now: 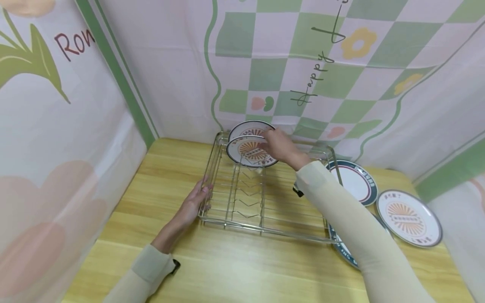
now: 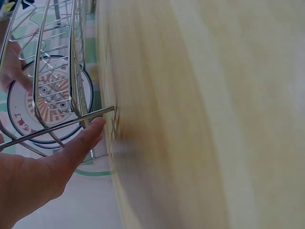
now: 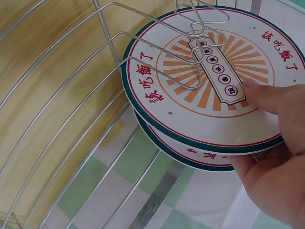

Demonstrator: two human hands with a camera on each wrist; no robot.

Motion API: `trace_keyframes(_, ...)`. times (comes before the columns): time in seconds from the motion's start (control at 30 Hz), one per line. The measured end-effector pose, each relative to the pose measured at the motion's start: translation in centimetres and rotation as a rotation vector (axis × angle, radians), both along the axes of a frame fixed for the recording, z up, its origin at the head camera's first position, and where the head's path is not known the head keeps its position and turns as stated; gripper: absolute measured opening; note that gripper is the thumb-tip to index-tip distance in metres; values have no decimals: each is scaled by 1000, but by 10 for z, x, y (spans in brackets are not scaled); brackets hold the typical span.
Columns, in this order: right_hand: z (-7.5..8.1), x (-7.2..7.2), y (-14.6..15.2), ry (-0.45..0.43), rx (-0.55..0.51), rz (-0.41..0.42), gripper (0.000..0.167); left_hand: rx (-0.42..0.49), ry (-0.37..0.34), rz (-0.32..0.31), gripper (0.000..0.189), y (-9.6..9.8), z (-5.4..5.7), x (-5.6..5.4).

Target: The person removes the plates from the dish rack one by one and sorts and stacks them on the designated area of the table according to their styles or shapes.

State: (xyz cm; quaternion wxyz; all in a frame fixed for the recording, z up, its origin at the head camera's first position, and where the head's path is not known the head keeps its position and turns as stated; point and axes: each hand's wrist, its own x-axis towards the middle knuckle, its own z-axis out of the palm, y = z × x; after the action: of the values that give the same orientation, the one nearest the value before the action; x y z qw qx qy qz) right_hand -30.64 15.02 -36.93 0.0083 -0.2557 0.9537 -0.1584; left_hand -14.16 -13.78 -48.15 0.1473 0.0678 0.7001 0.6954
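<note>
A metal wire dish rack stands on the wooden table. My right hand pinches a round white plate with an orange sunburst and dark rim at the rack's back left. Its thumb lies on the plate's face in the right wrist view, with the fingers behind the edge. The plate stands tilted among the bent wire dividers. Right behind it is a second similar plate, mostly overlapped. At the rack's left side, my left hand grips the frame, the thumb along a lower wire in the left wrist view.
To the right of the rack lie a teal-rimmed plate, a sunburst plate and another teal-rimmed plate, partly under the right forearm. Patterned cloth hangs behind the table, and more covers the left and right sides.
</note>
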Motion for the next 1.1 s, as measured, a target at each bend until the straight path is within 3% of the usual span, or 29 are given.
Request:
trace_keyframes(0.33, -1, 0, 3, 21, 15, 25, 27, 1, 7, -1, 62, 1, -1, 1)
trace_keyframes(0.5, 2, 1, 5, 35, -56, 32, 27, -2, 4, 10, 62, 1, 0, 3)
trace_keyframes(0.7, 10, 1, 9, 122, -65, 61, 25, -4, -2, 5, 61, 1, 2, 3)
trace_keyframes(1.1, 32, 9, 20, 172, -183, 38, 11, -2, 10, 3, 60, 1, 0, 3)
